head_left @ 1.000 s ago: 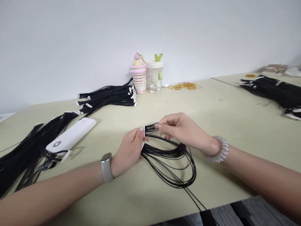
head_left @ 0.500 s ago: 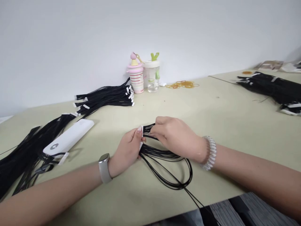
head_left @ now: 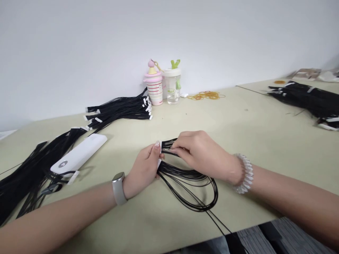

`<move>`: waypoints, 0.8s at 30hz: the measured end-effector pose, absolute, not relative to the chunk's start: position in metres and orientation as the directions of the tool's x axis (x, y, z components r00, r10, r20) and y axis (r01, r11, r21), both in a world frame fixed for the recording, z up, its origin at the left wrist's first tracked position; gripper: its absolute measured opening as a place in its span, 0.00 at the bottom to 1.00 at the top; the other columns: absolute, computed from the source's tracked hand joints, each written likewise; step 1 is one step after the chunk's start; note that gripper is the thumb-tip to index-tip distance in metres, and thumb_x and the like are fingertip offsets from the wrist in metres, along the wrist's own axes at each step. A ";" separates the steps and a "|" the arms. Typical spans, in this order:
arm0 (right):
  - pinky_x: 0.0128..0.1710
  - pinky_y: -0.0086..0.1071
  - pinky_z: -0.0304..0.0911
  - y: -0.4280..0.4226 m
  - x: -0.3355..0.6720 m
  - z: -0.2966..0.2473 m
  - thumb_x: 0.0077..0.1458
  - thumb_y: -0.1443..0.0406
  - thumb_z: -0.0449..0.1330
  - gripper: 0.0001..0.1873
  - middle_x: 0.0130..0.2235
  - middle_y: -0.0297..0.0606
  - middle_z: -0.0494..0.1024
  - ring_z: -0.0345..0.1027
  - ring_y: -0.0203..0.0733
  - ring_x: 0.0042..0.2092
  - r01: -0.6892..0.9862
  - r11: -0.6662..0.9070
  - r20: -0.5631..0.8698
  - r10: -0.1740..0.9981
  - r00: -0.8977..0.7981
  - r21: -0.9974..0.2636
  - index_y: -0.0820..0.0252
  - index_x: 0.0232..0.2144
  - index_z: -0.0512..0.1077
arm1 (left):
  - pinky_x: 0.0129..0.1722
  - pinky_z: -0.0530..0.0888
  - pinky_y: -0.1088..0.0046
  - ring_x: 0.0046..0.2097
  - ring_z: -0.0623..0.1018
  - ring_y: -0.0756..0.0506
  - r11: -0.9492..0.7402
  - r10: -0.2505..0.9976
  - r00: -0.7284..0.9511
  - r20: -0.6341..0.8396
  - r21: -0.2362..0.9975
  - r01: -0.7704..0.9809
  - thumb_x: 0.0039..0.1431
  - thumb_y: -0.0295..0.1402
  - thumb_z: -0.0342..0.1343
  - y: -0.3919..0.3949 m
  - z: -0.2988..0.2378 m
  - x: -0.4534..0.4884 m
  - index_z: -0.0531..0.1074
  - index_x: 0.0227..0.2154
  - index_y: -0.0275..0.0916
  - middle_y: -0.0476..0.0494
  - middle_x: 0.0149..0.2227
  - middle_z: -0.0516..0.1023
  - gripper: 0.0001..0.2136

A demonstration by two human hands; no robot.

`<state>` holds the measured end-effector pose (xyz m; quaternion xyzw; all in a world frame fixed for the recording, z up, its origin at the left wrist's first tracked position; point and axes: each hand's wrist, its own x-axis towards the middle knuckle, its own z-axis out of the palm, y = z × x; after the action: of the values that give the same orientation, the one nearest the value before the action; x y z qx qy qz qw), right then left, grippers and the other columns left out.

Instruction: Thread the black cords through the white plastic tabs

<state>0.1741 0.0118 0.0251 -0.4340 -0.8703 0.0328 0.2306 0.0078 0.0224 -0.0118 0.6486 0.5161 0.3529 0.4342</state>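
Observation:
My left hand (head_left: 144, 169) pinches one end of a bundle of thin black cords (head_left: 190, 183) near a small white tag, its wrist wearing a grey band. My right hand (head_left: 201, 151), with a clear coil bracelet on the wrist, grips the same cords just beside the left thumb, fingers curled over them. The cords loop out on the pale green table (head_left: 251, 141) toward the front edge, and a few strands run off it.
A white power bank (head_left: 79, 154) lies at the left on a long pile of black cords (head_left: 31, 169). More tagged cords (head_left: 119, 109) lie behind it. A pink cup (head_left: 154, 86) and a clear bottle (head_left: 173, 86) stand by the wall, with rubber bands (head_left: 206, 95) nearby. Another cord pile (head_left: 309, 100) lies at the right.
My right hand has closed in toward the left hand along the cords and its fingers have curled down over them. The loop on the table has shifted slightly.

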 end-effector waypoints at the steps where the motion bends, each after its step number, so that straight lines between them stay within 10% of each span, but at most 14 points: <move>1: 0.33 0.27 0.55 0.012 0.174 0.024 0.55 0.66 0.49 0.13 0.27 0.36 0.71 0.62 0.32 0.30 0.747 0.610 0.372 0.779 -0.505 -0.262 0.64 0.27 0.72 | 0.11 0.62 0.80 0.15 0.63 0.54 -0.088 0.976 0.217 0.009 0.929 0.361 0.56 0.43 0.43 0.022 -0.012 0.008 0.61 0.22 0.38 0.55 0.17 0.59 0.14; 24: 0.31 0.25 0.54 0.010 0.176 0.026 0.52 0.75 0.46 0.14 0.31 0.37 0.66 0.59 0.32 0.30 0.705 0.655 0.333 0.751 -0.570 -0.272 0.62 0.34 0.69 | 0.12 0.64 0.79 0.15 0.64 0.54 -0.111 0.964 0.264 0.016 0.929 0.352 0.55 0.47 0.41 0.023 -0.012 0.008 0.62 0.23 0.37 0.53 0.19 0.61 0.18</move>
<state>0.1762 0.0098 0.0261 -0.4117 -0.8843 0.0546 0.2135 0.0082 0.0230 -0.0120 0.6603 0.4983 0.3460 0.4427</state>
